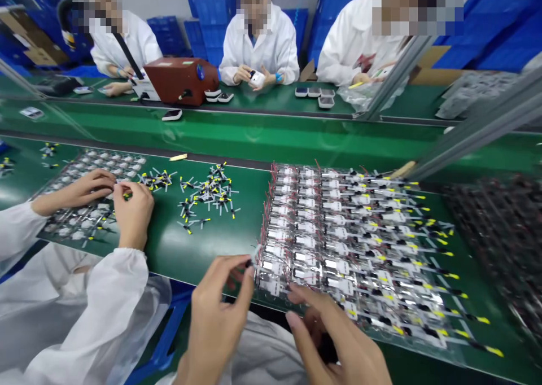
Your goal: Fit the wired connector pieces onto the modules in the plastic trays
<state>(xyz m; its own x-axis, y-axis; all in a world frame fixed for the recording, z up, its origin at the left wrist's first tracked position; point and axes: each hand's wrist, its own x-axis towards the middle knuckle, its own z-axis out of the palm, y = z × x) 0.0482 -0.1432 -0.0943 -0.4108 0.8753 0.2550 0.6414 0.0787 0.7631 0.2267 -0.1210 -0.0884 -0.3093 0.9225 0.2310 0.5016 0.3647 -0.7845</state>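
My left hand [218,311] is at the near edge of the green table, its thumb and forefinger pinched on a small white-tipped connector at the left corner of a clear tray [359,244] of small wired parts with yellow and black tips. My right hand [334,340] is beside it with fingers loosely curled, the fingertips touching the tray's near edge. A loose pile of small connectors [207,196] lies to the left of the tray.
A co-worker's two hands [114,201] in white sleeves work at another tray [84,193] on my left. Across a green conveyor belt [262,131] sit three people in white coats, with a brown machine [180,80] and small white trays. A dark tray [503,238] lies at right.
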